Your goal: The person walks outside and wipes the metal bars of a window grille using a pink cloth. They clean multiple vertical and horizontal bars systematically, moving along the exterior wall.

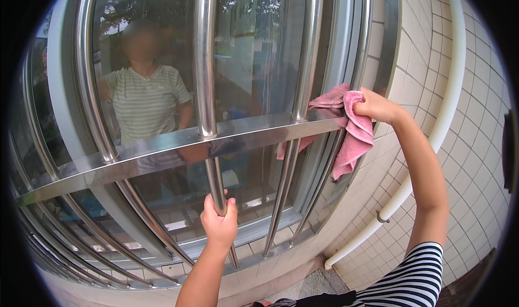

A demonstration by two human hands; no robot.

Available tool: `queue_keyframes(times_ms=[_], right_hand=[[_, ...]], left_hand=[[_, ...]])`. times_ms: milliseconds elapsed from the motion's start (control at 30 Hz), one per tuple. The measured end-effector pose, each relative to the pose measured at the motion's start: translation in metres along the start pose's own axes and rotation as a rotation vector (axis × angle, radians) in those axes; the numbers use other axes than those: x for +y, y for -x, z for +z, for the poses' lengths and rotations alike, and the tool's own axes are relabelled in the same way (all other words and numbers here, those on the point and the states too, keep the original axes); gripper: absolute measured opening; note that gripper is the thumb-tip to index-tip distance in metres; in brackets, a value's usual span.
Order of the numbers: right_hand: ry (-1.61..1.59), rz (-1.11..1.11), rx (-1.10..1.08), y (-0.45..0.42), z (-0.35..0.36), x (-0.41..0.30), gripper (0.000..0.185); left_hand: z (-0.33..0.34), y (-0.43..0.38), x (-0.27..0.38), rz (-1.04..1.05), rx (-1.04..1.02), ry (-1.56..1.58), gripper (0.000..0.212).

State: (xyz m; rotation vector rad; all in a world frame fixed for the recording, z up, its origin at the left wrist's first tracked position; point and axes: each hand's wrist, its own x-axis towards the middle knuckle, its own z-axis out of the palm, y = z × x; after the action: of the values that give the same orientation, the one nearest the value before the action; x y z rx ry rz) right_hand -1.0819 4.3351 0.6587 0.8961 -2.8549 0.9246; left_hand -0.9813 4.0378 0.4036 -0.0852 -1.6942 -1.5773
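My left hand (221, 222) is wrapped around a vertical stainless steel bar (215, 177) of a window guard, below its flat crossbar (251, 128). Farther right, my right hand (375, 106) grips a pink cloth (353, 141) around the guard's rightmost bar (362, 35), at the level of the crossbar. One end of the cloth hangs down in folds below my fingers. Another part lies behind the bar and over the crossbar's end, and a pink corner shows beneath it. My right fingertips are mostly hidden by the cloth and bar.
Behind the bars is a sliding glass window (259, 63) with a reflected person in a striped shirt. A white drainpipe (448, 100) runs down the tiled wall (478, 145) on the right, held by a metal clamp (381, 217). Stone paving (308, 286) lies below.
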Motion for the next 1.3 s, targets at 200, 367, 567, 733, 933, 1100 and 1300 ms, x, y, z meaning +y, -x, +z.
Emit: queue_keyframes(times_ms=[200,367,567,733,933,1100,1300], right_hand=[[-0.070,-0.230,0.651,0.040,0.024,0.026,0.050],[-0.085,-0.353,1.013,0.058,0.031,0.029,0.048],[0.792,-0.525,0.479,0.045,0.054,-0.034,0.049],[1.094,-0.197,0.257,0.035,0.047,-0.062,0.043],[1.054,-0.305,0.451,0.050,0.050,-0.046,0.035],[0.936,0.152,0.365,0.089,0.019,0.000,0.039],[-0.553,-0.179,1.045,0.125,0.002,0.061,0.030]], left_hand=[[0.002,0.001,-0.008,0.056,-0.001,-0.043,0.020],[0.003,0.002,-0.011,0.062,0.005,-0.053,0.021],[0.000,0.001,-0.010,0.086,0.012,-0.071,0.021],[0.002,-0.001,0.004,-0.039,-0.041,0.000,0.022],[-0.001,-0.002,0.003,0.019,-0.062,-0.035,0.024],[0.001,0.000,0.001,0.003,-0.051,0.012,0.022],[0.005,0.000,0.012,-0.066,-0.039,0.046,0.020]])
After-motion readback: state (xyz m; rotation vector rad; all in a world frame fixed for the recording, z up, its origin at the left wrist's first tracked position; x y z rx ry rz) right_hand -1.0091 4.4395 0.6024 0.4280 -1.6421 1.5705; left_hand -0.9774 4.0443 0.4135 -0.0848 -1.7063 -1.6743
